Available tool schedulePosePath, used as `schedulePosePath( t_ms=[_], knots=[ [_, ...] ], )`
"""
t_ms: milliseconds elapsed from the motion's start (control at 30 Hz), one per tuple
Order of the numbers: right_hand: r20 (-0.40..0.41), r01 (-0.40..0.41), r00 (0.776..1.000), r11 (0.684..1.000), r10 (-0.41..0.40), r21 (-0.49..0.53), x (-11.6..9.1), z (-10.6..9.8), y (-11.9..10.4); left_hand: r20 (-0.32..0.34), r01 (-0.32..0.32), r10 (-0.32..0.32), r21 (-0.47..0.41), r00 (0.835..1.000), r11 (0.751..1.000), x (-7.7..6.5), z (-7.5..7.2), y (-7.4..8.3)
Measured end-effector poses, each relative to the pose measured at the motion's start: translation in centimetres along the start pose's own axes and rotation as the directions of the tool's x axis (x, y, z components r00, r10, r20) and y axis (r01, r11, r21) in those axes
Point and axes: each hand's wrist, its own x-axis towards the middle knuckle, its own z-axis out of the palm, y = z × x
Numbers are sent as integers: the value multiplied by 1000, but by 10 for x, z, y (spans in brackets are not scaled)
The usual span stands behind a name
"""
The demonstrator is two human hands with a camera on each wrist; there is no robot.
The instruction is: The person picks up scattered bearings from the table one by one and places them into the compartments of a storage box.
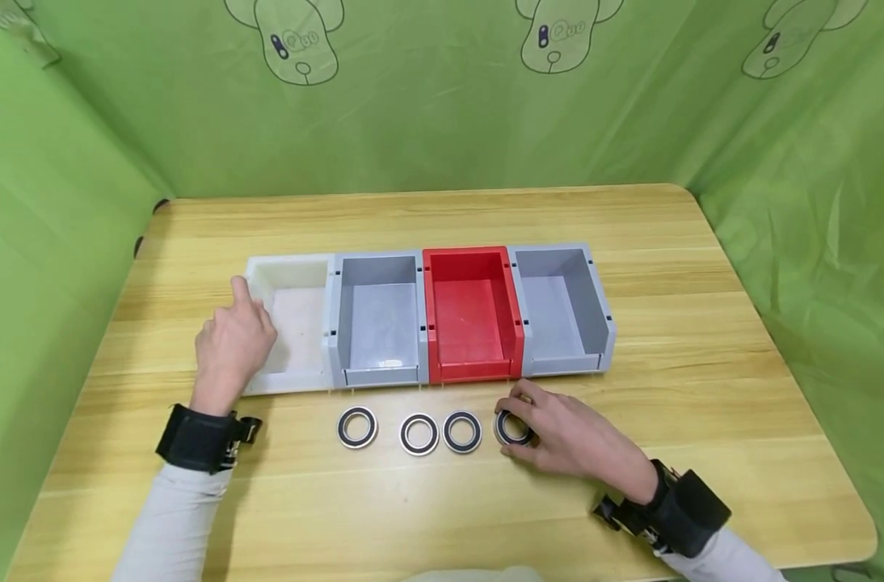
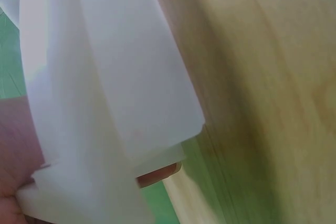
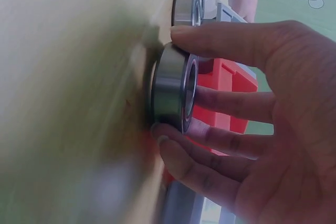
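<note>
Four round steel-and-black bearings [image 1: 372,427], none binned yet; three lie loose, curled right hand [image 1: 566,432] pinches the fourth [image 3: 170,90]; left hand [image 1: 234,339] grips rectangular white plastic bin [image 1: 300,275].

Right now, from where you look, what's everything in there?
Table: 1, light wood, centre.
Curtain: count unclear, green, around the table.
Printed heads: 3, outlined, on the curtain.
White bin: 1, white, row's left end.
Red bin: 1, red, third in row.
Grey bins: 2, grey, either side of red bin.
Loose bearings: 3, black-silver, in front of bins.
Rightmost bearing: 1, black-silver, right of those.
Wrist straps: 2, black, one per wrist.
Sleeves: 2, pale, on forearms.
Left hand: 1, bare, gripping white bin's left wall.
Right hand: 1, bare, holding rightmost bearing.
</note>
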Motion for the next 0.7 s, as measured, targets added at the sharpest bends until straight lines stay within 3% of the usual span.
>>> schedulePosePath(
  t_ms=[367, 700],
  knots=[
    [-96, 15, 995, 1000, -15, 3, -6, -18, 1, -10, -8, 8, 2, 1000, 1000, 0, -1, 1],
    [-185, 23, 982, 997, -36, -73, -12, -45, 8, -6, -7, 7, 6, 1000, 1000, 0, -1, 0]
  ],
)
